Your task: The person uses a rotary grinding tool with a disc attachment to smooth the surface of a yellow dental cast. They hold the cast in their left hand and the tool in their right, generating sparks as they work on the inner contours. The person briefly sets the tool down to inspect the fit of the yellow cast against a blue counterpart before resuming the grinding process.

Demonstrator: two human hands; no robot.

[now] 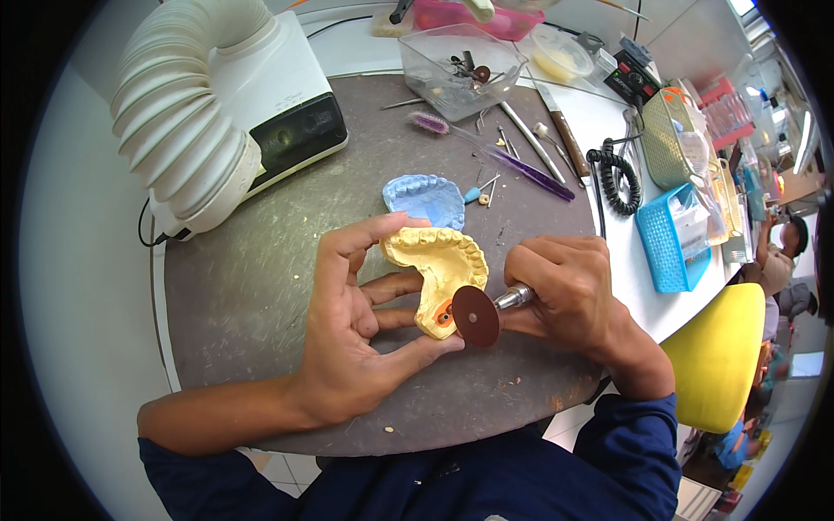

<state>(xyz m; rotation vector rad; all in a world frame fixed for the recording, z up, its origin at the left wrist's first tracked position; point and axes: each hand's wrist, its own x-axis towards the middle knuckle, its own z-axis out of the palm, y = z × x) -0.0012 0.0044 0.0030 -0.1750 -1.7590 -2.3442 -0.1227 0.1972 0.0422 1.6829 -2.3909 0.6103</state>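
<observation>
Between its thumb and forefinger, my left hand (347,321) grips a yellow plaster dental model (445,267), tilted over the table. An orange patch with a small dark hole shows near the model's lower end. My right hand (565,282) is wrapped round a silver rotary handpiece (514,297). On its tip sits a brown cutting disc (477,317), overlapping the model's lower right edge in the view; whether they touch I cannot tell. A blue dental model (426,200) lies on the table just behind the yellow one.
A white machine with a ribbed hose (187,113) stands at the back left. Behind the models are a clear plastic tub (443,91) of discs, a purple-handled brush (539,176) and a wooden-handled knife (566,135). To the right are a blue basket (665,247) and a yellow chair (712,360).
</observation>
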